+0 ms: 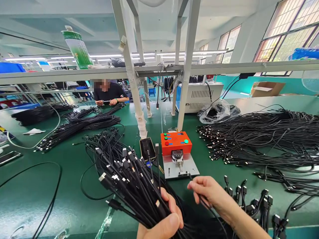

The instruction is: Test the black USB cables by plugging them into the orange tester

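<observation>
A thick bundle of black cables fills my left hand, its fingers wrapped round them below the silver-tipped plugs. My right hand pinches a single black cable near its end, close to the front edge of a test device. That test device has an orange box with green and red buttons, a small digital gauge and a metal base plate. Whether the pinched plug touches the device I cannot tell. Behind the bundle a phone lies on the green table.
Large heaps of black cables cover the right side; more cable bundles lie at the left. Several plugs stand near my right forearm. White posts rise behind the device. A person sits across the table.
</observation>
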